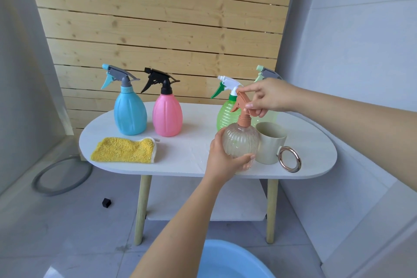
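Basin (pixel 225 259) below | left hand (pixel 222 158) grips clear bottle (pixel 240 142) near table edge (pixel 171 171) | right hand (pixel 268 97) pinches sprayer (pixel 242 101)

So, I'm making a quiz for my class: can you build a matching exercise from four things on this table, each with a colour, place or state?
Things:
1 clear bottle
2 cloth
3 pink bottle
4 mug

Descriptions:
A has a black trigger
B yellow, lying flat
C has a ring handle
D gripped by the left hand

Pairs: 1-D, 2-B, 3-A, 4-C
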The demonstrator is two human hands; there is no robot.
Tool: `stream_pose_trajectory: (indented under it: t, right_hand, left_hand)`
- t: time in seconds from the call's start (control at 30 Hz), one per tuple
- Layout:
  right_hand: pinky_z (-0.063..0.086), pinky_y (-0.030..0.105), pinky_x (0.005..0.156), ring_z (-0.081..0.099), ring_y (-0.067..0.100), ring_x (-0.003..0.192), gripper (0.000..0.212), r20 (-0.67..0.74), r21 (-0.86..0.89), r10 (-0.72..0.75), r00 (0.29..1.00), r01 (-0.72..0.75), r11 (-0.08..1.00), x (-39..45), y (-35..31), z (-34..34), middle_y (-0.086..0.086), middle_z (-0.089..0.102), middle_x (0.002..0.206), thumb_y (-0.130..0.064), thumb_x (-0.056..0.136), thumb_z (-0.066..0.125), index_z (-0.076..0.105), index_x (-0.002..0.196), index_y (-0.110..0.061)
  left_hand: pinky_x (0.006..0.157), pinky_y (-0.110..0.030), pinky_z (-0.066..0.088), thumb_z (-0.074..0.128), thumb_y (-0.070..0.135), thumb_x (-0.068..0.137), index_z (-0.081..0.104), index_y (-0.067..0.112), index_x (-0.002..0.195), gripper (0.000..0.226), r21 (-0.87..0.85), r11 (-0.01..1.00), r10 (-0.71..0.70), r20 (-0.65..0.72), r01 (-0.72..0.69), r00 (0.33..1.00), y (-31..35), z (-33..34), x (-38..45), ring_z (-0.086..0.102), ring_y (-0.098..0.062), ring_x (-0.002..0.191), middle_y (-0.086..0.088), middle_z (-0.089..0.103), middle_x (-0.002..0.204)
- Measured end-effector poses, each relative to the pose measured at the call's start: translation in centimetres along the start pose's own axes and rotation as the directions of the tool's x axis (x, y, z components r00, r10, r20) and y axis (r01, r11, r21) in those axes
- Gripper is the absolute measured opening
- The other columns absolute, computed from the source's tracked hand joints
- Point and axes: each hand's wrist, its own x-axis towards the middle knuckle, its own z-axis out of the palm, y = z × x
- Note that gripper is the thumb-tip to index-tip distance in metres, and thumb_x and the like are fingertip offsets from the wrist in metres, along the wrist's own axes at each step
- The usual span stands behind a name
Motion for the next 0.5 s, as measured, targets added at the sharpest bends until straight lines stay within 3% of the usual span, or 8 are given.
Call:
stream_pose_trajectory:
  t: [0.1, 0.2, 0.33, 0.4, 0.5]
  right_hand:
    - [0.051, 0.015, 0.071, 0.063, 0.01, 0.072, 0.057, 0.11, -0.112, -0.044, 0.993, 0.056, 0.992, 0.1, 0.5, -1.1, -0.001, 0.066, 0.083, -0.004, 0.092, 0.057, 0.04, 0.142, -0.025]
    - [0.044, 0.027, 0.08, 0.06, 0.012, 0.087, 0.057, 0.123, -0.368, -0.082, 0.989, 0.122, 0.922, 0.6, 0.4, -1.9, -0.006, 0.064, 0.092, -0.018, 0.088, 0.066, 0.044, 0.138, -0.036]
    - [0.038, 0.03, 0.08, 0.048, 0.016, 0.099, 0.052, 0.116, -0.566, -0.156, 0.981, 0.194, 0.801, 1.4, -0.4, -2.7, 0.001, 0.051, 0.107, -0.034, 0.079, 0.073, 0.056, 0.128, -0.032]
    - [0.04, 0.03, 0.078, 0.049, 0.018, 0.1, 0.042, 0.094, -0.603, -0.207, 0.974, 0.221, 0.766, 1.6, -0.6, -2.5, -0.003, 0.051, 0.103, -0.04, 0.075, 0.075, 0.061, 0.111, -0.022]
    - [0.036, 0.027, 0.06, 0.053, 0.018, 0.08, 0.037, 0.045, -0.582, -0.122, 0.991, 0.125, 0.804, 1.2, -0.9, -2.2, -0.007, 0.058, 0.081, -0.047, 0.075, 0.073, 0.054, 0.081, -0.016]
  left_hand:
    - [0.097, -0.031, 0.043, 0.086, 0.031, 0.064, 0.033, 0.032, 0.138, 0.09, 0.005, 1.0, -0.006, 0.007, 0.006, 1.0, 0.1, 0.0, -0.1, 0.039, -0.01, 0.124, 0.009, 0.04, 0.133]
    - [0.097, -0.03, 0.043, 0.086, 0.031, 0.065, 0.032, 0.031, 0.139, 0.092, 0.014, 1.0, -0.012, 0.01, 0.012, 1.0, 0.1, -0.1, -0.1, 0.039, -0.01, 0.124, 0.008, 0.039, 0.134]
    - [0.1, -0.034, 0.044, 0.086, 0.034, 0.063, 0.032, 0.031, 0.139, 0.094, 0.023, 1.0, -0.019, 0.007, 0.019, 1.0, -0.1, -0.1, 0.1, 0.039, -0.011, 0.125, 0.008, 0.04, 0.135]
    - [0.1, -0.037, 0.044, 0.086, 0.036, 0.061, 0.032, 0.031, 0.139, 0.095, 0.029, 0.999, -0.021, 0.006, 0.021, 1.0, -0.2, 0.0, 0.1, 0.04, -0.011, 0.125, 0.009, 0.04, 0.135]
    - [0.1, -0.036, 0.044, 0.086, 0.035, 0.062, 0.032, 0.031, 0.139, 0.094, 0.027, 0.999, -0.022, 0.011, 0.022, 1.0, -0.2, -0.1, 0.1, 0.039, -0.011, 0.125, 0.009, 0.04, 0.135]
